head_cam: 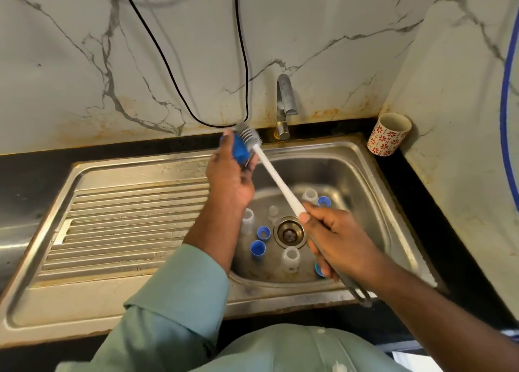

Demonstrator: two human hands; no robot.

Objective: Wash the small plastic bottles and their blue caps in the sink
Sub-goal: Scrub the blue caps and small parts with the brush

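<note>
My left hand grips a blue cap above the back left corner of the sink basin. My right hand holds the handle of a white bottle brush, whose grey bristle head lies against the cap. In the basin, around the drain, lie several small clear plastic bottles, such as one bottle at the front and another bottle at the back. Blue caps lie among them: one cap, a second cap and a third cap.
A metal tap stands behind the basin, with no water seen running. A ribbed steel draining board lies to the left. A red-patterned cup sits on the black counter at the back right. Black cables hang down the marble wall.
</note>
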